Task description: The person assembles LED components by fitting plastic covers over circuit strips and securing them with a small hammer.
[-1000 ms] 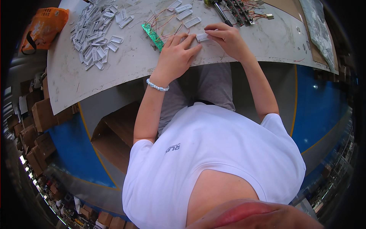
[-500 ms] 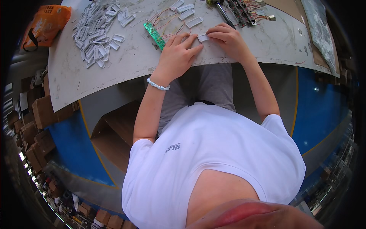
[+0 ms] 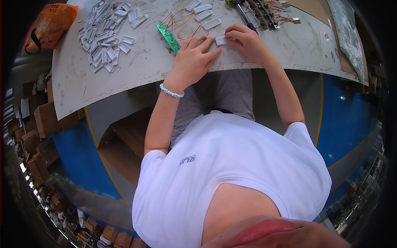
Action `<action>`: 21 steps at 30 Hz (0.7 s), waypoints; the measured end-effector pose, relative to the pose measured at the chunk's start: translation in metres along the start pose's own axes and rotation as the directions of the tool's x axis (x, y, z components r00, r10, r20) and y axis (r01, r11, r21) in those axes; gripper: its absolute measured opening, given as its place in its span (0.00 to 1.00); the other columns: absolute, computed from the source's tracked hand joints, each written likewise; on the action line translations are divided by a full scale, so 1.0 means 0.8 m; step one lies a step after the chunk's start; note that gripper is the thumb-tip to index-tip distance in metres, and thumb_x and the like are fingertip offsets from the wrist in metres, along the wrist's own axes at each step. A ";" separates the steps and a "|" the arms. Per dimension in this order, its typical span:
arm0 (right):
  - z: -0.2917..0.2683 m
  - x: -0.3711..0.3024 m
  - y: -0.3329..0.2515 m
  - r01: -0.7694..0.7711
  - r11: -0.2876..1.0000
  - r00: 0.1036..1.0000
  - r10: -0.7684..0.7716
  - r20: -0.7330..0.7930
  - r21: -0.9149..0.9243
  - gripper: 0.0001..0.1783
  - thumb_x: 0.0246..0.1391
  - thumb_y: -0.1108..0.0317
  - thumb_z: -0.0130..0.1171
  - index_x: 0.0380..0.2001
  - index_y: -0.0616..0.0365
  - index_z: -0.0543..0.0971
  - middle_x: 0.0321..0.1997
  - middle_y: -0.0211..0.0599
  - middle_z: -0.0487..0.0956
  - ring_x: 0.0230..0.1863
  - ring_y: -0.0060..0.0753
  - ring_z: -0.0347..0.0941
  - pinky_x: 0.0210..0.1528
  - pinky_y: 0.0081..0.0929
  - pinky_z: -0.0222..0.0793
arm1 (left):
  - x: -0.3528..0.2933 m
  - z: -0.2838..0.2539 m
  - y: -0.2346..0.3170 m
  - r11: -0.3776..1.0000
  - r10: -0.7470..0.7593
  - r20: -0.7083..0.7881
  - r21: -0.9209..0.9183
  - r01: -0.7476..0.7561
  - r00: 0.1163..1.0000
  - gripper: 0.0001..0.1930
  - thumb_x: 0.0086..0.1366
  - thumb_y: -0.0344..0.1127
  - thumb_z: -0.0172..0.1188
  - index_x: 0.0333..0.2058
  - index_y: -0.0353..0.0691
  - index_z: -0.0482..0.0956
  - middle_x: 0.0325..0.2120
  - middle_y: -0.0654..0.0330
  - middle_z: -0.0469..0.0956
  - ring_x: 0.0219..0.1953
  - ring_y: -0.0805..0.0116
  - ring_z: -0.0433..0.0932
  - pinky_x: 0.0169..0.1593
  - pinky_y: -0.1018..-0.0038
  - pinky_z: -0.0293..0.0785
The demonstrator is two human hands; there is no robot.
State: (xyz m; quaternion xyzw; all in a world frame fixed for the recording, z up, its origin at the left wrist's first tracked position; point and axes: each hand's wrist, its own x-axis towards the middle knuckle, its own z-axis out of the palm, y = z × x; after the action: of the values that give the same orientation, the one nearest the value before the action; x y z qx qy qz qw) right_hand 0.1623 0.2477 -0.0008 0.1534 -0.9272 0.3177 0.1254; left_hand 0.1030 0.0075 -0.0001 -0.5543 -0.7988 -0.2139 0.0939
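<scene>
A small white plastic case (image 3: 222, 41) lies between my hands close to the table's front edge. My right hand (image 3: 247, 42) pinches its right end with bent fingers, the fingertips partly hidden. At the left end, the index finger and thumb of my left hand (image 3: 193, 59) close on the case, while the other fingers curve down toward the table. Just left of that hand is a green circuit board strip (image 3: 167, 37) with thin red and yellow wires (image 3: 178, 22). Several similar white cases (image 3: 203, 15) lie beyond my hands.
A heap of white cases (image 3: 101, 39) covers the table's left part (image 3: 70, 82). An orange bag (image 3: 50, 27) sits at the far left corner. Behind my right hand are a black-handled tool (image 3: 247, 17) and dark wired boards (image 3: 264, 14). A clear plastic bag (image 3: 347, 33) lies at right.
My right hand has shifted very slightly to the right, with the white case between my fingers showing a little more. My left hand has barely moved.
</scene>
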 end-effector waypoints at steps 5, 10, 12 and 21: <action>-0.006 0.003 0.001 -0.047 0.999 0.998 0.046 0.053 0.025 0.10 0.56 0.72 0.63 0.41 0.63 0.78 0.49 0.37 0.77 0.37 0.35 0.76 0.43 0.31 0.75 | 0.000 -0.001 0.000 1.000 0.000 0.007 0.001 0.000 1.000 0.18 0.59 0.33 0.63 0.50 0.54 0.82 0.58 0.62 0.75 0.59 0.57 0.71 0.62 0.58 0.67; -0.011 0.004 0.006 -0.005 0.999 0.999 0.006 0.032 -0.037 0.10 0.57 0.72 0.63 0.41 0.63 0.78 0.49 0.37 0.77 0.38 0.35 0.77 0.43 0.30 0.75 | -0.001 0.000 0.000 1.000 -0.004 0.004 -0.002 0.004 1.000 0.19 0.59 0.32 0.63 0.50 0.54 0.82 0.58 0.63 0.75 0.60 0.56 0.71 0.61 0.59 0.68; -0.010 0.004 0.006 0.005 1.000 0.998 -0.005 0.062 -0.006 0.10 0.56 0.73 0.64 0.41 0.63 0.79 0.49 0.37 0.78 0.39 0.36 0.78 0.43 0.30 0.75 | -0.001 0.000 0.001 1.000 -0.003 0.003 0.002 0.003 1.000 0.19 0.59 0.32 0.63 0.50 0.54 0.82 0.58 0.63 0.75 0.60 0.57 0.71 0.61 0.59 0.68; -0.009 0.008 0.002 -0.029 1.000 0.997 0.029 0.066 -0.001 0.11 0.54 0.74 0.65 0.41 0.62 0.81 0.46 0.37 0.80 0.40 0.38 0.79 0.43 0.31 0.76 | -0.001 -0.001 0.000 1.000 0.000 0.006 0.017 0.000 1.000 0.19 0.59 0.33 0.63 0.50 0.54 0.81 0.58 0.62 0.75 0.60 0.57 0.71 0.61 0.59 0.67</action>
State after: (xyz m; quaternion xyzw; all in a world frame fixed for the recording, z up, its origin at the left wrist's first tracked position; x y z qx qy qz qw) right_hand 0.1564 0.2524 0.0059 0.1504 -0.9330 0.3143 0.0902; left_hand 0.1036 0.0066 0.0000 -0.5543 -0.8009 -0.2052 0.0961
